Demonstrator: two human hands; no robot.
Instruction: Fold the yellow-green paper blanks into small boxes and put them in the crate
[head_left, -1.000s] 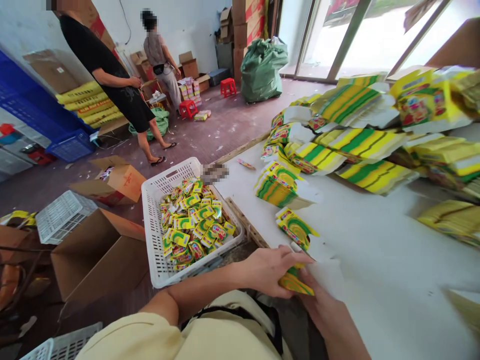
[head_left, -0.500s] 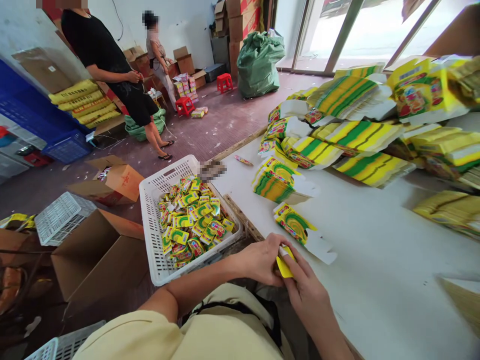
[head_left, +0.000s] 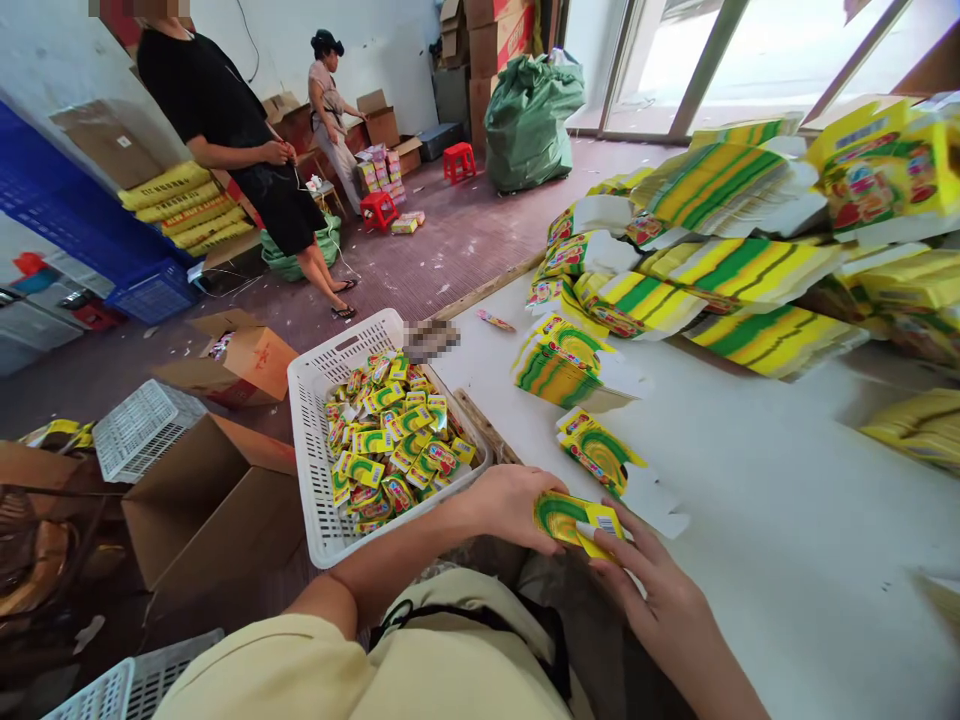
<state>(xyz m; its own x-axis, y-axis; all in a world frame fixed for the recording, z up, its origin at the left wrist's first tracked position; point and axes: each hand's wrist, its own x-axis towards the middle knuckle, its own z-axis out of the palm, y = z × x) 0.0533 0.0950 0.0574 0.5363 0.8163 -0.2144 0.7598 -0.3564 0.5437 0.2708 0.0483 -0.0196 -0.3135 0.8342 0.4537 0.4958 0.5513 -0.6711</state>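
Between my hands is a small yellow and green carton (head_left: 564, 518), held over the table's near edge. My left hand (head_left: 514, 505) grips its left end, fingers wrapped round it. At the other end my right hand (head_left: 645, 570) pinches the yellow flap with its barcode. Just beyond lies a flat carton (head_left: 596, 448) with white flaps, and behind that a fanned stack of flat cartons (head_left: 555, 365). To the left, a white plastic basket (head_left: 309, 440) holds many small filled-looking cartons (head_left: 405, 425).
Large piles of flat cartons (head_left: 742, 270) cover the far side of the white table (head_left: 787, 480). Open cardboard boxes (head_left: 210, 500) stand on the floor at left. Two people (head_left: 225, 130) stand further back, near red stools (head_left: 379, 210) and a green sack (head_left: 531, 125).
The carton in my hands has turned so its printed face shows, with its end flap now folded. My right hand has moved right toward that end. The view has shifted slightly.
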